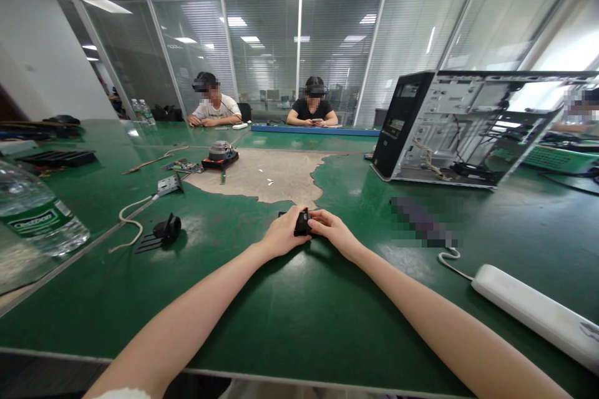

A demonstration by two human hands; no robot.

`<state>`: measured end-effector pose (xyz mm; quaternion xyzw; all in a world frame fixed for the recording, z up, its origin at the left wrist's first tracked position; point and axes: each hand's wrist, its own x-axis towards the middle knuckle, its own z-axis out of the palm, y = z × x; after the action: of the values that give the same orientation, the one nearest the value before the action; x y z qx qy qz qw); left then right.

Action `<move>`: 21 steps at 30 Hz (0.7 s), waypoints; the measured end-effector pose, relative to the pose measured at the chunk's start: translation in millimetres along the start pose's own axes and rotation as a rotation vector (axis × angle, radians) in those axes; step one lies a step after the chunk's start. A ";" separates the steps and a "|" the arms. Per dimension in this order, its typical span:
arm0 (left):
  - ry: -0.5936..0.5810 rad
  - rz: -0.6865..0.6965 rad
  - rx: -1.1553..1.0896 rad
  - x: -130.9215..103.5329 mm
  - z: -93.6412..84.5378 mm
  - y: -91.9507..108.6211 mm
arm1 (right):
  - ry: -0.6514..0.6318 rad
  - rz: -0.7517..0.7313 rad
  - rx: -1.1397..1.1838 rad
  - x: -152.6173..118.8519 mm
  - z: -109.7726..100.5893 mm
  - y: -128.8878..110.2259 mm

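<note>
A small black plastic part (302, 223) is held just above the green table (299, 318), straight ahead of me. My left hand (286, 230) is closed around it from the left, its fingers partly behind the part. From the right, the bent fingers of my right hand (331, 230) grip the part's near right side. A dark end of it sticks out past the left hand's far side. My palms cover much of its shape, so its exact kind cannot be made out. Both forearms rest low over the tabletop.
A black part with prongs (163, 232), a cabled metal piece (169, 184) and a water bottle (37, 215) are at left. Beyond lie a fan-topped cooler (219, 154) and bare patch (276, 168). An open computer case (449, 131) and white power strip (533, 312) stand right. People sit opposite.
</note>
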<state>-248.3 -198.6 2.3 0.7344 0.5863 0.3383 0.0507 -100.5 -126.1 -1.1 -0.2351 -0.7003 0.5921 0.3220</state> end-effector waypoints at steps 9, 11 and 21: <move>-0.042 -0.014 -0.047 1.0 -0.9 -2.4 | -0.069 -0.021 0.026 -4.4 -0.5 -8.9; -0.044 -0.012 -0.053 1.0 -1.6 -2.2 | -0.043 -0.018 0.023 -3.6 1.0 -7.7; -0.006 0.079 -0.068 1.8 -3.9 1.8 | -0.037 -0.056 0.008 0.5 0.5 -2.5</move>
<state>-248.8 -198.8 6.9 0.7558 0.5448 0.3577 0.0638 -101.0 -126.6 1.4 -0.2030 -0.7102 0.5899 0.3263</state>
